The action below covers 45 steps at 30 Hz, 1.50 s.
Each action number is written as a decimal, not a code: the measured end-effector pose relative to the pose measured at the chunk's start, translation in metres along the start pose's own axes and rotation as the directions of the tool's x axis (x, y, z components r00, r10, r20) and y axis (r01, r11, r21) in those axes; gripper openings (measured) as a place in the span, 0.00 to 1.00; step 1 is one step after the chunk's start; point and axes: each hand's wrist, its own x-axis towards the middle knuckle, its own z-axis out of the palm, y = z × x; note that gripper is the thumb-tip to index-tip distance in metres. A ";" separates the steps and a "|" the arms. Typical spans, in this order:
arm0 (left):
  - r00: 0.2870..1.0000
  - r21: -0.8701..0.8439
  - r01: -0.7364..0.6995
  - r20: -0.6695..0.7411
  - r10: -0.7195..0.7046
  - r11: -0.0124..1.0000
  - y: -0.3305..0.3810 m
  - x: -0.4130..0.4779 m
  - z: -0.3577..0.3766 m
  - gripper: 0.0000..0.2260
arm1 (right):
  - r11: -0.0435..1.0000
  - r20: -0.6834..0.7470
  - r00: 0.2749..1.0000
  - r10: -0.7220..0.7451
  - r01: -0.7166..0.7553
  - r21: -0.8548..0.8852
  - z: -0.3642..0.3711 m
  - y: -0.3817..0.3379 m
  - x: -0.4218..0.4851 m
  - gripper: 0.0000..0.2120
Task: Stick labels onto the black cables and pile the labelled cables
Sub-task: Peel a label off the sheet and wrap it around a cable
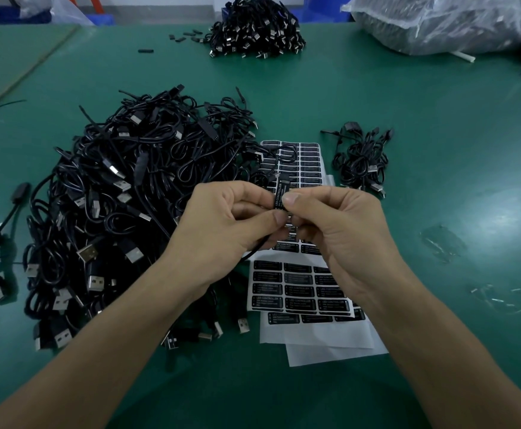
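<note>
In the head view, the only view here, both hands meet in the middle of the frame above the label sheets (299, 292). The left hand (222, 224) keeps a narrow grip on the controller block (281, 193) of one black cable, with thumb and fingers closed on its lower part, and the thin wire of this cable hangs down from under the palm. The right hand (336, 224) pinches the same block from the right side, and its thumb presses on the label (279, 196), which already sits on the block with the white words "LED CONTROLLER" running along it. I think the risk now is a crooked or wrinkled label: if the thumb slides before the edges are pressed down, the sticker can shift or lift at a corner. The loose wire may also catch on the big unlabelled pile (129, 212) at the left of the frame and pull other cables with it. The block is small, black and oblong, matte, and the label is black too, so a bad edge is hard to see. A small pile (361, 162), probably the finished cables, lies on the green tabletop (439, 119) to the right of the sheets, well apart from the big pile.
</note>
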 end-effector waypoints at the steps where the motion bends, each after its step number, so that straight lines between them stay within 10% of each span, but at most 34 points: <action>1: 1.000 0.008 -0.002 -0.001 0.002 1.000 0.000 0.000 0.000 0.07 | 1.000 -0.002 1.000 -0.003 0.003 0.001 0.000 0.000 0.000 0.08; 45: 0.999 -0.009 -0.025 -0.028 0.024 1.000 -0.002 -0.002 0.003 0.15 | 0.997 -0.064 0.996 -0.066 0.064 -0.038 0.002 0.004 0.000 0.09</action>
